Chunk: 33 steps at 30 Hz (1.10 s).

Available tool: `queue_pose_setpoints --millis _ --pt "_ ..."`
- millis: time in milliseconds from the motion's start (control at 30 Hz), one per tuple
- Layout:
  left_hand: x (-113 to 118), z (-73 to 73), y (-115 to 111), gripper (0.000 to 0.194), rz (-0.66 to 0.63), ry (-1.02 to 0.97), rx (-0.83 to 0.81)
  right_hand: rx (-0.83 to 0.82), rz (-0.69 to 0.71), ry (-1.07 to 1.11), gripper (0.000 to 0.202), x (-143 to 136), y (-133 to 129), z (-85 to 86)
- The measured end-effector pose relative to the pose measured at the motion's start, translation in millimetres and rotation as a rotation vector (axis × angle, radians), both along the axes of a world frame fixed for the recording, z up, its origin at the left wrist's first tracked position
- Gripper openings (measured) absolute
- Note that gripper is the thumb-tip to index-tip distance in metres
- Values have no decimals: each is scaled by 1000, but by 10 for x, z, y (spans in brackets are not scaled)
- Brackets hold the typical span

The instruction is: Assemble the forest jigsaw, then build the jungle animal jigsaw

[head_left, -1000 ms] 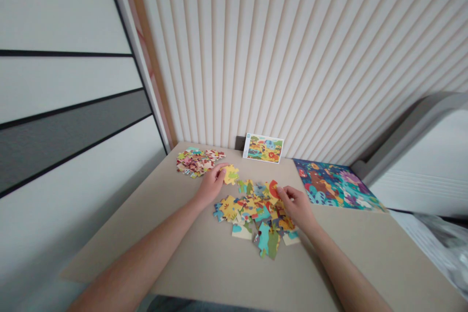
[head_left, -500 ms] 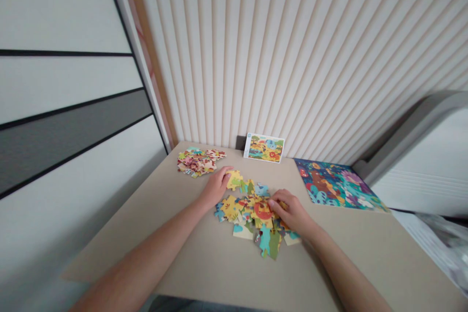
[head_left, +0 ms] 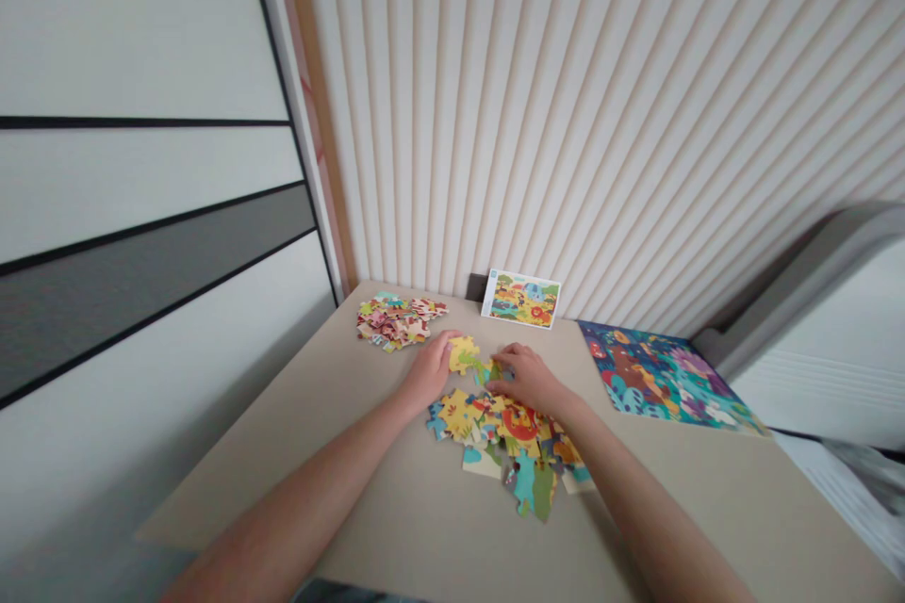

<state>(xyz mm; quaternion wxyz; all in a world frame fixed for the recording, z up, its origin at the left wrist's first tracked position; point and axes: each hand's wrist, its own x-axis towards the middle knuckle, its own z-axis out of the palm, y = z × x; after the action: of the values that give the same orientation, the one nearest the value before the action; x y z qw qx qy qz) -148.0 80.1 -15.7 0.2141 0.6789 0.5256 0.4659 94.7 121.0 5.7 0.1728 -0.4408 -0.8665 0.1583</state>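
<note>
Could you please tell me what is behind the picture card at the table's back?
Behind the picture card, part of a dark block shows past its left edge, with a pleated cream surface beyond. What the card covers cannot be seen.

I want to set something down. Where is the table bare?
Bare table: between the left forearm and pinkish pile; between the right forearm and blue picture; between the forearms, nearer than the large puzzle pile. Crowded: around that pile, left hand and right hand.
</note>
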Motion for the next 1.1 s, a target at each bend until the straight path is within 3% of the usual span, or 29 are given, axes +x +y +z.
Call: queue_pose_setpoints --millis 133,367,500,667,767,933,1100 --pt "7 3 4 34 -2 -35 33 -82 -46 61 52 96 -57 -31" --pt "25 17 -39 33 -39 -149 -48 -229 -130 452 31 275 -261 48" --pt "52 55 -71 33 -71 -176 -51 -280 -148 529 38 306 -294 112" --pt "83 53 -72 34 -98 -168 -57 -337 -205 647 44 281 -278 57" --pt "85 24 -65 36 -115 -191 -87 -378 -231 718 42 257 -288 61" --pt "85 -4 -70 41 -124 -203 -108 -455 -151 847 34 269 -316 172" --pt "86 2 -77 41 -141 -181 -113 -438 -223 955 35 320 -268 155"
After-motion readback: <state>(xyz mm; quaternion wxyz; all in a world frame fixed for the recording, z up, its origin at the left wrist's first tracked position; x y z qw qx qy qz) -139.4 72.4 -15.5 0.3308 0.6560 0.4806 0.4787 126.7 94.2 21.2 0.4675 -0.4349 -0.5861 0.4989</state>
